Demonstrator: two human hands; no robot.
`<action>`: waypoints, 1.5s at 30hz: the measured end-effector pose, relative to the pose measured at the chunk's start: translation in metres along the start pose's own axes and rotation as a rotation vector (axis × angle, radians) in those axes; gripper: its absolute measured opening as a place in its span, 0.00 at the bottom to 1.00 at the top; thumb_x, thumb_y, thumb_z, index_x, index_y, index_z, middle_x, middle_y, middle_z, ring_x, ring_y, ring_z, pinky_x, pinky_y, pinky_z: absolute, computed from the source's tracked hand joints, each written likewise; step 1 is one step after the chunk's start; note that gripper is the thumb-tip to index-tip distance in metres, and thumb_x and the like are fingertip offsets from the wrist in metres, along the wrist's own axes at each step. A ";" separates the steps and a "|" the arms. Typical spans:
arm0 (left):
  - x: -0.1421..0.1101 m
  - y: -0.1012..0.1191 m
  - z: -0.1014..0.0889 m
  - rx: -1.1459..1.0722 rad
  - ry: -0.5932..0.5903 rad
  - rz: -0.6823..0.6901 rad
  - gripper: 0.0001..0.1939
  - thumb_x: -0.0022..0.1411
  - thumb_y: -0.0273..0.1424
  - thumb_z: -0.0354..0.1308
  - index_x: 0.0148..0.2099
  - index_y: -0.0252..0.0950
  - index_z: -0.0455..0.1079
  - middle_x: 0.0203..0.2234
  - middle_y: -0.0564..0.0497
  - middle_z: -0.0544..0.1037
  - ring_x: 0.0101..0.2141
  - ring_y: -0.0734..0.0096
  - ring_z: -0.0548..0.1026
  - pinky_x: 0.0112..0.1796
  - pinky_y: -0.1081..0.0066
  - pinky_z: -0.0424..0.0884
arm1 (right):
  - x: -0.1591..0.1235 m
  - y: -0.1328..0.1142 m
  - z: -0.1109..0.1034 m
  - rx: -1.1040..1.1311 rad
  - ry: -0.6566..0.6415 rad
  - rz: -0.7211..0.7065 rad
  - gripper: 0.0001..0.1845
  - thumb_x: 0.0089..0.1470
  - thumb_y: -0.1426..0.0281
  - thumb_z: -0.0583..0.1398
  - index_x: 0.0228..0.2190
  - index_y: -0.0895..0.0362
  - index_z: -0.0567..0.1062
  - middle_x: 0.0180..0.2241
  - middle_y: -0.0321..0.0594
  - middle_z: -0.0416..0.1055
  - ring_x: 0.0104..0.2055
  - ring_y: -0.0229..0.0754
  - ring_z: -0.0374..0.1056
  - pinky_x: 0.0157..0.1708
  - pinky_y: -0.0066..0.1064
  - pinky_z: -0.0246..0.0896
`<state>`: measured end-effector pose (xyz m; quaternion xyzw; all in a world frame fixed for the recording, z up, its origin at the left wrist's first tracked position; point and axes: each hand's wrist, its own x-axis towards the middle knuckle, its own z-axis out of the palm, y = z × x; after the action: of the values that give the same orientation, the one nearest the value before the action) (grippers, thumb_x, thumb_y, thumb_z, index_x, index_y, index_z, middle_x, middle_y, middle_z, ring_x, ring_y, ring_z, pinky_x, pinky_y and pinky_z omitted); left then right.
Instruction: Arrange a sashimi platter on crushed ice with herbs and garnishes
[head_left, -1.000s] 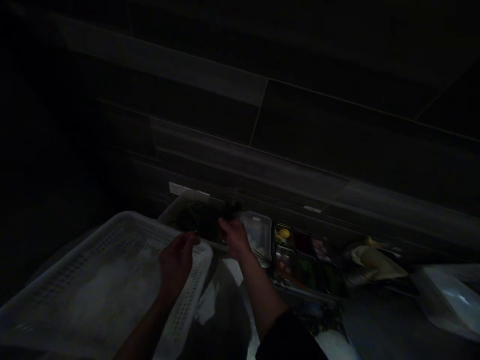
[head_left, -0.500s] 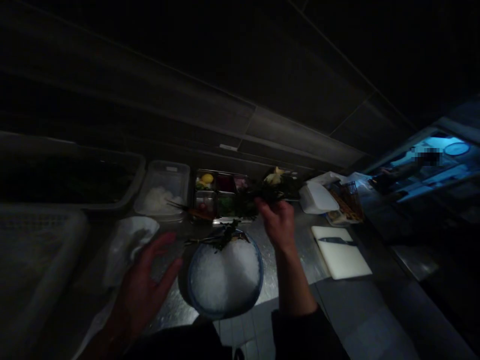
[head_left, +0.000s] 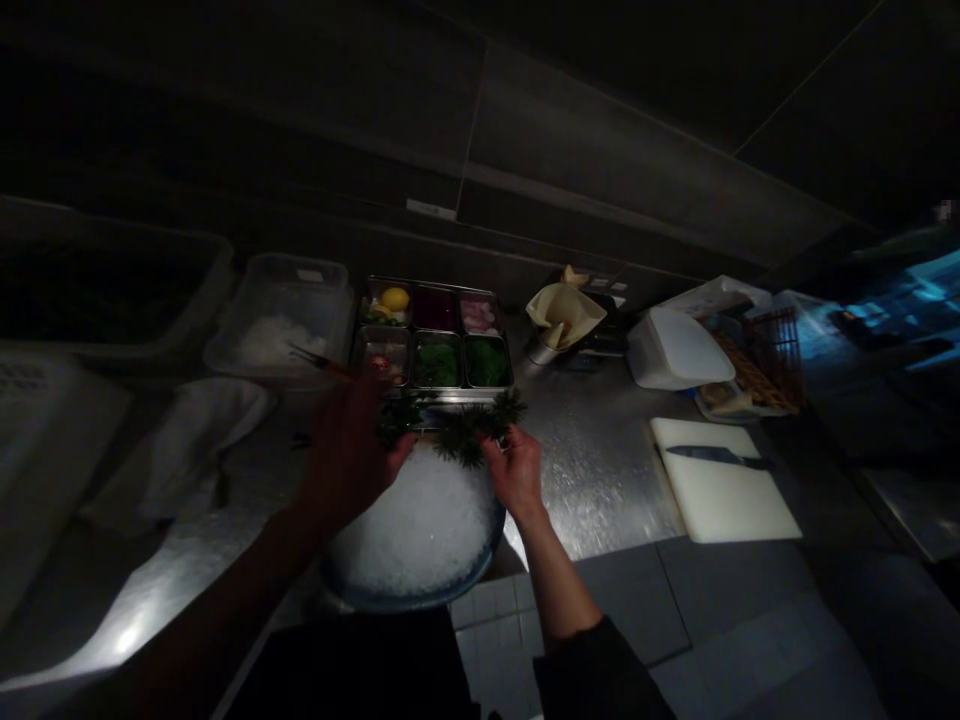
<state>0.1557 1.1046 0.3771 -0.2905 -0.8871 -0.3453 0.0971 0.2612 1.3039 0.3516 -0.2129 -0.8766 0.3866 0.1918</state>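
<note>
A blue-rimmed bowl [head_left: 420, 600] heaped with white crushed ice [head_left: 420, 510] stands on the counter in front of me. My right hand [head_left: 517, 470] is at its far right rim, fingers pinched on a dark green needle-like sprig [head_left: 465, 435]. More dark leaves [head_left: 401, 412] lie along the bowl's far edge. Over the far left rim is my left hand [head_left: 349, 450], thumb and fingers apart around those leaves. Its fingers are in shadow, and whether they touch the leaves is hard to see.
Behind the bowl sits a metal tray of small pans [head_left: 439, 360] with lemon and greens. Thin-tipped tongs or chopsticks [head_left: 319, 360] reach over a clear tub [head_left: 277, 290]. Right: a container with pale wrappers [head_left: 562, 315], a white tub [head_left: 675, 350], a knife [head_left: 697, 454] on a cutting board [head_left: 735, 505].
My right hand has brought the sprig from above the pans down to the bowl's rim. My left hand has moved right and forward over the bowl. The view has shifted.
</note>
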 end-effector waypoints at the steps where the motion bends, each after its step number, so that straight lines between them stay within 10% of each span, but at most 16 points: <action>1: 0.005 -0.001 0.004 0.013 -0.019 -0.004 0.36 0.54 0.31 0.62 0.64 0.32 0.56 0.53 0.40 0.72 0.54 0.49 0.68 0.57 0.52 0.60 | 0.000 0.003 0.001 0.016 0.003 0.007 0.12 0.56 0.62 0.57 0.31 0.58 0.75 0.31 0.44 0.74 0.33 0.43 0.67 0.33 0.30 0.60; 20: -0.008 -0.021 0.004 0.131 0.051 0.031 0.25 0.62 0.34 0.56 0.59 0.27 0.64 0.43 0.38 0.76 0.45 0.50 0.73 0.51 0.50 0.66 | -0.022 0.026 0.044 0.137 0.031 0.083 0.13 0.57 0.64 0.58 0.36 0.59 0.78 0.35 0.46 0.77 0.39 0.47 0.69 0.40 0.35 0.63; 30: -0.042 -0.010 -0.013 0.060 0.152 -0.026 0.30 0.61 0.37 0.60 0.61 0.27 0.58 0.53 0.35 0.67 0.54 0.47 0.66 0.52 0.50 0.67 | -0.049 0.030 0.012 0.197 -0.026 0.198 0.21 0.57 0.60 0.60 0.49 0.58 0.73 0.40 0.43 0.74 0.38 0.41 0.68 0.40 0.32 0.64; 36: -0.100 0.013 0.023 0.122 -0.114 0.385 0.16 0.62 0.25 0.58 0.52 0.33 0.64 0.46 0.42 0.73 0.48 0.53 0.69 0.46 0.55 0.69 | -0.067 0.039 0.008 0.093 -0.019 0.112 0.13 0.61 0.64 0.55 0.39 0.57 0.77 0.37 0.43 0.74 0.41 0.43 0.68 0.43 0.35 0.62; 40: -0.099 0.018 0.046 0.219 -0.216 0.366 0.22 0.59 0.29 0.62 0.54 0.27 0.64 0.49 0.37 0.73 0.50 0.46 0.68 0.46 0.52 0.70 | -0.082 0.012 -0.048 0.117 -0.066 0.188 0.15 0.60 0.60 0.57 0.31 0.56 0.77 0.30 0.40 0.73 0.34 0.42 0.67 0.37 0.33 0.61; 45: -0.128 0.006 0.022 0.039 -0.189 0.429 0.22 0.63 0.31 0.57 0.59 0.35 0.63 0.53 0.40 0.71 0.52 0.52 0.69 0.48 0.55 0.72 | -0.158 0.014 -0.166 0.279 0.027 0.433 0.23 0.56 0.47 0.56 0.29 0.54 0.74 0.25 0.43 0.72 0.28 0.44 0.68 0.30 0.35 0.64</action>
<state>0.2638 1.0657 0.3164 -0.5014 -0.8168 -0.2708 0.0903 0.4798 1.3286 0.4177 -0.3720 -0.7462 0.5331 0.1437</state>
